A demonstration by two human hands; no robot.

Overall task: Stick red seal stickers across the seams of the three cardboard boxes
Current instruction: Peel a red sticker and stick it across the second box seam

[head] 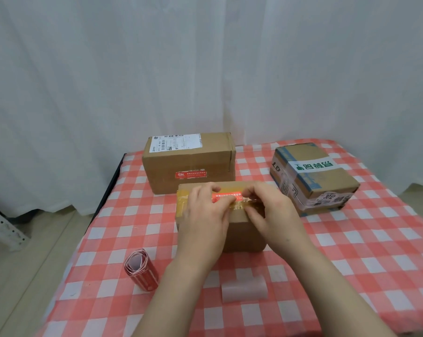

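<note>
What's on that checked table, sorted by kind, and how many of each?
Cardboard boxes: 3 (label-topped box, near plain box, blue-taped box)
Red seal stickers stuck on boxes: 2 (far sticker, near sticker)
Roll of red stickers: 1
Backing paper strip: 1
Total: 7

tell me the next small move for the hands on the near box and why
Probably press the red sticker flat onto the near box, running fingertips outward from its middle. The left hand and right hand touch its two ends over the taped seam, so it looks laid but perhaps not rubbed down; the sticker roll can wait.
</note>
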